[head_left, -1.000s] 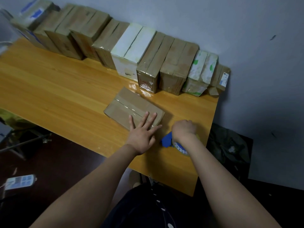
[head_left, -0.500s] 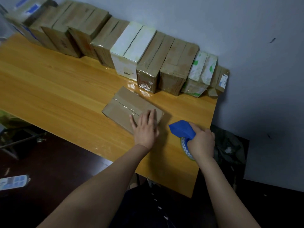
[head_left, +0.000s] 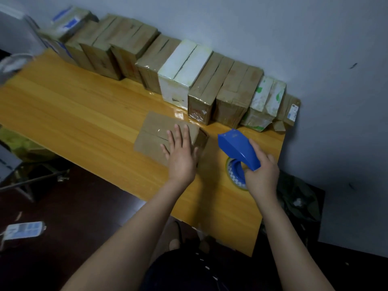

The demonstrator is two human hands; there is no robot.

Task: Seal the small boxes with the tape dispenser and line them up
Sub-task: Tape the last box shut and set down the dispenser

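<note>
**Pin, then tape**

The box (head_left: 161, 123) lies on the worktop (head_left: 84, 114) before the row (head_left: 210, 80). The left hand (head_left: 181, 158) presses it, fingers straight; the right hand (head_left: 261, 175) grips the dispenser (head_left: 237, 148) just beside. Start past one edge and run straight along the seam (head_left: 154, 135).

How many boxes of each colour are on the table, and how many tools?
Brown boxes: 8
White boxes, one with green marks: 2
Box with blue labels, blurred: 1
Blue tape dispenser: 1
Total: 12

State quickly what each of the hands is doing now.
Left hand: open, pressing flat on the cardboard box.
Right hand: gripping the blue tape dispenser.
</note>
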